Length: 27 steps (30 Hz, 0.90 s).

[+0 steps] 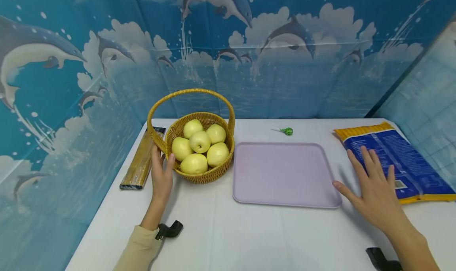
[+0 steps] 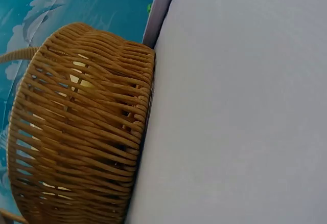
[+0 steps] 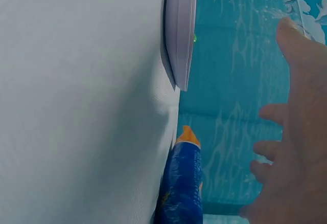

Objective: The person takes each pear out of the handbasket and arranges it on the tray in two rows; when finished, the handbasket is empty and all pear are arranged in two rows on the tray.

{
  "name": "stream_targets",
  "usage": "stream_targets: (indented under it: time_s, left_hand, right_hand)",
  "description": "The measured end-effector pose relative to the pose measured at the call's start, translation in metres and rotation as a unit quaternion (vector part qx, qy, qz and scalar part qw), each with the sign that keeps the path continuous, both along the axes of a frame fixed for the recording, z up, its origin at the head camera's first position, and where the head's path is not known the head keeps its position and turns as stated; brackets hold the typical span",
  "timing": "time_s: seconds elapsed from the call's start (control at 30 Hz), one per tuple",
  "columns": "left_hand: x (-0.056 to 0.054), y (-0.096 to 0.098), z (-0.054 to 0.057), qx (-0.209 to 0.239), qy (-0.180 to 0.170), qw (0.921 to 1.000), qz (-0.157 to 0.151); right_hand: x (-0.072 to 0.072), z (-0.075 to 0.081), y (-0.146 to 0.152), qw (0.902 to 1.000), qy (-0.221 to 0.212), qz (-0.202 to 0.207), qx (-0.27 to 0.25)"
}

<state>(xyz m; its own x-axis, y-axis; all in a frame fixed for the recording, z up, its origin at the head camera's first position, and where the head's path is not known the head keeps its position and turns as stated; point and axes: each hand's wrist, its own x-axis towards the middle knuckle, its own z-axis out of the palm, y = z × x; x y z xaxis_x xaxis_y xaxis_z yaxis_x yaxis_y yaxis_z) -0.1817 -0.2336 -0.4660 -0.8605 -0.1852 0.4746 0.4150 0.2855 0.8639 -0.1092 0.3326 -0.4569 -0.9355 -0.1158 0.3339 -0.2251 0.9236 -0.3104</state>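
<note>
A wicker basket (image 1: 204,178) with a tall arched handle stands at the back left of the table and holds several yellow-green apples (image 1: 200,142). My left hand (image 1: 162,180) is at the basket's left side, thumb toward the rim and fingers extended; whether it touches the wicker cannot be made out. The basket's woven side (image 2: 82,127) fills much of the left wrist view. My right hand (image 1: 377,197) hovers with spread fingers near a blue and yellow bag (image 1: 395,156), holding nothing. In the right wrist view this hand (image 3: 304,132) appears above the table, apart from the bag (image 3: 181,183).
A shallow lilac tray (image 1: 285,176) lies mid-table, right of the basket. Behind it is a green-topped lollipop (image 1: 287,131). A long brown packet (image 1: 139,164) lies along the left edge. A dolphin-print curtain (image 1: 249,81) hangs behind the white table (image 1: 242,239).
</note>
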Motion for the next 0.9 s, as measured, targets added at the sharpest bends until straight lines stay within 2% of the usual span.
stream_targets:
  time_s: [0.13, 0.2, 0.37, 0.4, 0.57, 0.7, 0.9]
  left_hand:
    - [-0.008, -0.005, -0.008, 0.072, -0.032, 0.9958, -0.047]
    - [-0.012, -0.006, -0.013, 0.09, -0.044, 0.9929, -0.065]
    - [-0.019, -0.007, -0.018, 0.135, -0.056, 0.9862, -0.078]
    - [-0.018, -0.006, -0.015, 0.152, -0.061, 0.9834, -0.078]
    - [-0.031, -0.002, -0.009, 0.221, -0.065, 0.9699, -0.078]
    - [-0.038, -0.003, -0.013, 0.231, -0.074, 0.9679, -0.066]
    - [-0.034, -0.001, -0.019, 0.228, -0.085, 0.9669, -0.077]
  right_hand:
    - [-0.003, 0.0, -0.005, 0.9999, -0.006, 0.003, -0.011]
    - [-0.002, -0.001, -0.008, 0.9997, -0.013, 0.004, -0.019]
    - [0.001, 0.005, -0.03, 0.9987, -0.026, 0.026, -0.035]
    - [0.002, 0.007, -0.038, 0.9982, -0.026, 0.036, -0.039]
    - [0.001, 0.017, -0.075, 0.9926, -0.036, 0.089, -0.075]
    - [-0.004, 0.025, -0.103, 0.9855, -0.055, 0.12, -0.106]
    - [-0.017, 0.036, -0.137, 0.9763, -0.07, 0.157, -0.131]
